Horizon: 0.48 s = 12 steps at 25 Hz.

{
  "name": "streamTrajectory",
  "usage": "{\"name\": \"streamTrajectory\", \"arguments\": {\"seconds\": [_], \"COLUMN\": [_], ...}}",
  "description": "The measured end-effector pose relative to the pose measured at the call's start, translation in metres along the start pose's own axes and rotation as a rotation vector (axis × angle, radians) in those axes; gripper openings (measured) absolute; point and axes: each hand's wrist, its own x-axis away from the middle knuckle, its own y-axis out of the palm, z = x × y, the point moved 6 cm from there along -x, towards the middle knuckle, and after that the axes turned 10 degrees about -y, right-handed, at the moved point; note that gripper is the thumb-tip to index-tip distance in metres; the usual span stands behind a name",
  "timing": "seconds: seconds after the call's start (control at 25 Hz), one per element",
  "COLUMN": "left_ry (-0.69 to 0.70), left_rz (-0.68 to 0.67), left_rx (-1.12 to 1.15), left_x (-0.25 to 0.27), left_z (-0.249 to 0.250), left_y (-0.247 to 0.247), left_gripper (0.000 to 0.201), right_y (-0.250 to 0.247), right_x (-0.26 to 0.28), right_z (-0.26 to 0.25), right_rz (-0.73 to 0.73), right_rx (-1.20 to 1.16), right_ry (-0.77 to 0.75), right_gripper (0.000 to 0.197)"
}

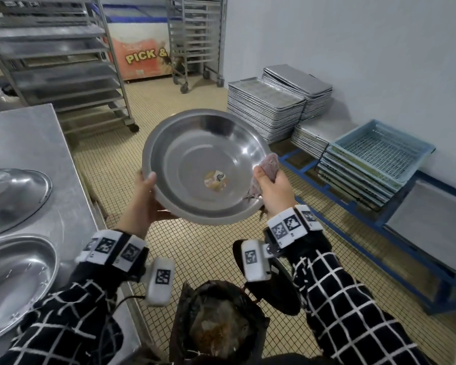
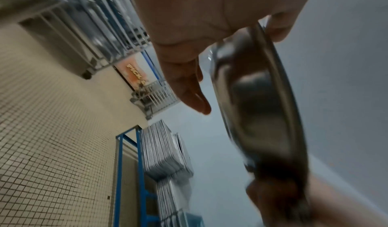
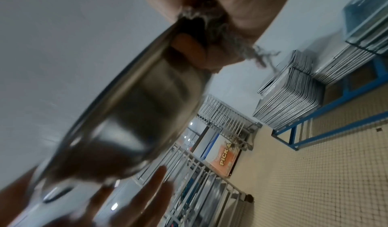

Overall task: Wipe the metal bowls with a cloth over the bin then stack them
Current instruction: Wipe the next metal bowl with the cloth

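Above the bin [image 1: 216, 330], a metal bowl [image 1: 203, 164] is held tilted between both hands. At its left rim the left hand [image 1: 145, 198] grips it, thumb over the edge and fingers underneath. At the right rim the right hand [image 1: 273, 191] clenches a grey cloth [image 1: 269, 164] against the metal. Two more bowls [image 1: 13, 280] rest on the steel table [image 1: 37, 143] to the left.
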Motion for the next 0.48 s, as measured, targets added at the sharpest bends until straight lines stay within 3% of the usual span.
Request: {"name": "streamTrajectory", "arguments": {"seconds": [0.12,0.24,0.4,0.48], "left_ry": [-0.062,-0.147,-0.142,-0.115], "left_rz": [-0.122,0.071,0.271,0.340], "left_rx": [-0.003,-0.002,0.066,0.120], "left_x": [0.001,-0.003,0.012,0.026], "left_z": [0.000,-0.016,-0.031,-0.038], "left_y": [-0.012,-0.022,-0.036,-0.046], "left_gripper": [0.040,0.029,0.051,0.048], "right_y": [-0.009,-0.007,0.015,0.036], "right_x": [-0.009,-0.004,0.022,0.038], "right_z": [-0.006,-0.013,-0.006,0.001], "right_rz": [-0.212,-0.184,-0.104,-0.120], "right_rx": [0.196,0.239,0.162,0.107], "right_ry": [-0.057,-0.104,-0.101,-0.079], "right_gripper": [0.041,0.041,0.038,0.039]}}
